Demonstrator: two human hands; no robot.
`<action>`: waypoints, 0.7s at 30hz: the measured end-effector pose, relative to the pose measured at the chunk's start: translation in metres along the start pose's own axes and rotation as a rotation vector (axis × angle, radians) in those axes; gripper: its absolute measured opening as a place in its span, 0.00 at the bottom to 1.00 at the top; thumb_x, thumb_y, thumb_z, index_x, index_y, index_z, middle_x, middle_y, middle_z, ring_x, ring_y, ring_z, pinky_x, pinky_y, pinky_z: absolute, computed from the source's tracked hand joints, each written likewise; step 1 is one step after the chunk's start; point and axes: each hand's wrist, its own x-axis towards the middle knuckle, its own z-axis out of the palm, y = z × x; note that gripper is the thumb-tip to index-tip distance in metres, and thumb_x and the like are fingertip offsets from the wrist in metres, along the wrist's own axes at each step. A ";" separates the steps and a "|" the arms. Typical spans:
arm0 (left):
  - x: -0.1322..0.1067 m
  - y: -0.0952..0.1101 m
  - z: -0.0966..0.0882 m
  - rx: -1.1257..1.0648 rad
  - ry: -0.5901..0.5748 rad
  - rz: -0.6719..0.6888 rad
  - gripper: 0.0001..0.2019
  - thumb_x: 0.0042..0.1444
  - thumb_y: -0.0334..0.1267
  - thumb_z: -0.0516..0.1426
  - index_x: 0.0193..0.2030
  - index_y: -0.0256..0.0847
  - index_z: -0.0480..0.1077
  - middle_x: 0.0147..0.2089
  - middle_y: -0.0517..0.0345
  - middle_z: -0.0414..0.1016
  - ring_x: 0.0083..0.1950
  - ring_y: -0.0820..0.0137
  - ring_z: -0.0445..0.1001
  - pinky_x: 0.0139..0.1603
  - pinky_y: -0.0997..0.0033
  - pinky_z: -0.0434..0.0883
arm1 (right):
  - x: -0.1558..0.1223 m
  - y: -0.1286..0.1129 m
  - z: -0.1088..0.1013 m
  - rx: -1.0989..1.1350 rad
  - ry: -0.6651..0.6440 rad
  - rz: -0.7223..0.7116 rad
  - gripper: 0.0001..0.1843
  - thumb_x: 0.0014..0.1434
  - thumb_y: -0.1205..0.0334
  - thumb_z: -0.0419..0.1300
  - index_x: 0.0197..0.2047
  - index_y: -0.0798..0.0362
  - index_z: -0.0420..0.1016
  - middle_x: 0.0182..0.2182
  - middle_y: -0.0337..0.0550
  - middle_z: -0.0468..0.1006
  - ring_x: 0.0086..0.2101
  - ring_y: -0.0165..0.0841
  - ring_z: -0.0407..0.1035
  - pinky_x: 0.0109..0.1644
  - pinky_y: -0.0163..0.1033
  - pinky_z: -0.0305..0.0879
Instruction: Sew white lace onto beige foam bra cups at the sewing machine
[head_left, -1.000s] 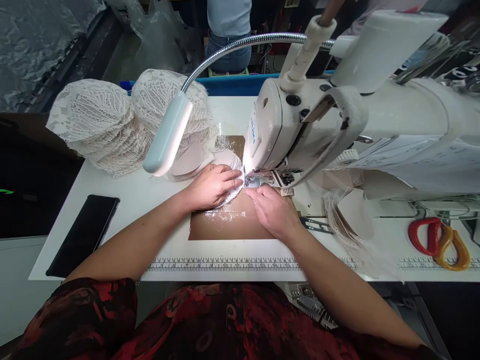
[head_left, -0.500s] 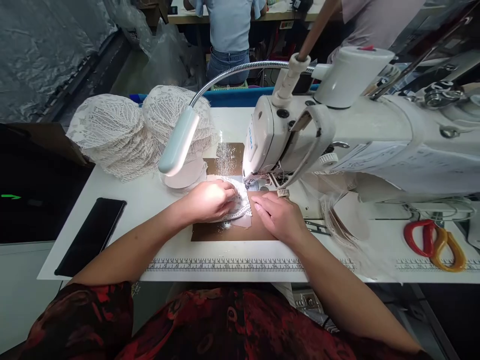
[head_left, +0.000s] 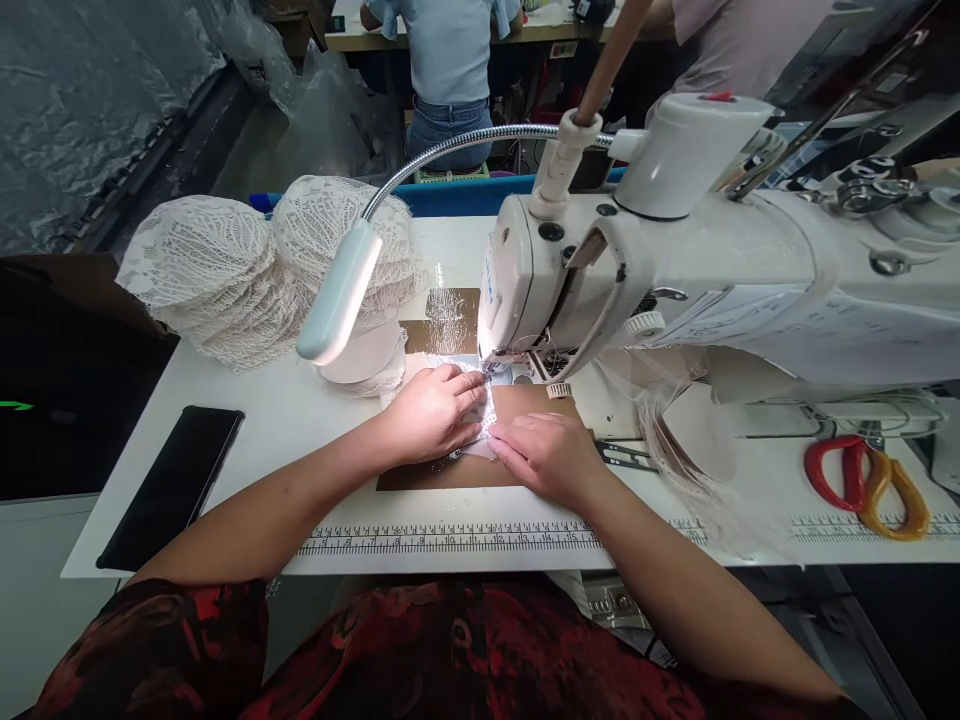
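The left hand (head_left: 431, 415) spreads its fingers on patterned white lace fabric (head_left: 488, 407); whether the right hand's (head_left: 551, 455) pinch its edge, I cannot tell. Uneven pressure could pucker it.

Silvery sheeting (head_left: 97, 90) at left, grey floor (head_left: 253, 150), wood-edged table (head_left: 364, 43) behind

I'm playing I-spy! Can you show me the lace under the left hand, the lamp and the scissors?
Lace (head_left: 488, 408), head view: its small uncovered part.
Lamp (head_left: 341, 291), head view: middle of its thick end.
Scissors (head_left: 853, 474), head view: the red handle.
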 end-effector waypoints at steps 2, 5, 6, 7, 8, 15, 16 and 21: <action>0.000 -0.001 0.001 -0.003 0.006 0.003 0.22 0.62 0.45 0.51 0.57 0.32 0.68 0.60 0.43 0.68 0.50 0.56 0.67 0.49 0.56 0.68 | 0.000 0.000 0.000 0.006 -0.007 0.006 0.15 0.64 0.59 0.52 0.35 0.53 0.79 0.23 0.39 0.76 0.26 0.28 0.66 0.32 0.36 0.53; 0.002 -0.006 0.003 -0.018 0.018 0.014 0.22 0.62 0.46 0.51 0.57 0.34 0.68 0.60 0.43 0.68 0.50 0.56 0.67 0.49 0.56 0.67 | 0.001 0.000 -0.001 0.003 -0.001 0.004 0.15 0.64 0.59 0.52 0.35 0.53 0.79 0.23 0.39 0.76 0.26 0.28 0.65 0.32 0.36 0.53; 0.002 -0.008 0.004 -0.023 0.022 0.017 0.22 0.62 0.46 0.51 0.58 0.34 0.68 0.60 0.43 0.68 0.50 0.56 0.67 0.49 0.56 0.67 | 0.001 0.000 -0.001 -0.006 0.004 0.004 0.15 0.64 0.59 0.52 0.35 0.53 0.79 0.23 0.39 0.75 0.26 0.28 0.65 0.32 0.36 0.53; 0.003 -0.009 0.005 -0.025 0.024 0.020 0.22 0.63 0.46 0.50 0.58 0.34 0.68 0.60 0.43 0.68 0.51 0.56 0.67 0.49 0.56 0.67 | 0.001 0.000 -0.001 -0.018 0.008 0.004 0.15 0.64 0.59 0.52 0.36 0.53 0.79 0.23 0.39 0.75 0.26 0.28 0.64 0.32 0.36 0.53; 0.003 -0.010 0.006 -0.025 0.025 0.024 0.22 0.63 0.46 0.50 0.58 0.33 0.68 0.60 0.42 0.68 0.51 0.56 0.67 0.49 0.56 0.67 | 0.001 0.000 0.000 -0.030 0.010 0.006 0.15 0.64 0.60 0.52 0.36 0.53 0.79 0.22 0.39 0.74 0.26 0.28 0.64 0.32 0.36 0.53; 0.001 -0.004 0.000 0.040 0.002 0.074 0.18 0.66 0.41 0.46 0.53 0.34 0.70 0.57 0.46 0.71 0.49 0.59 0.69 0.50 0.59 0.65 | 0.001 0.000 0.001 -0.074 0.041 -0.012 0.13 0.63 0.61 0.53 0.41 0.53 0.79 0.24 0.39 0.75 0.26 0.29 0.64 0.32 0.36 0.55; 0.001 -0.002 0.000 0.045 -0.001 0.082 0.18 0.66 0.41 0.46 0.52 0.35 0.71 0.55 0.46 0.72 0.48 0.60 0.69 0.50 0.59 0.65 | 0.001 0.001 0.001 -0.072 0.039 -0.016 0.13 0.63 0.61 0.54 0.41 0.54 0.79 0.24 0.39 0.75 0.26 0.29 0.64 0.33 0.36 0.55; 0.001 -0.005 0.003 0.045 0.018 0.079 0.17 0.65 0.39 0.48 0.53 0.35 0.70 0.58 0.46 0.70 0.50 0.59 0.68 0.50 0.59 0.64 | 0.001 0.001 0.002 -0.092 0.005 0.001 0.14 0.63 0.60 0.53 0.43 0.53 0.79 0.24 0.39 0.75 0.26 0.29 0.64 0.33 0.36 0.56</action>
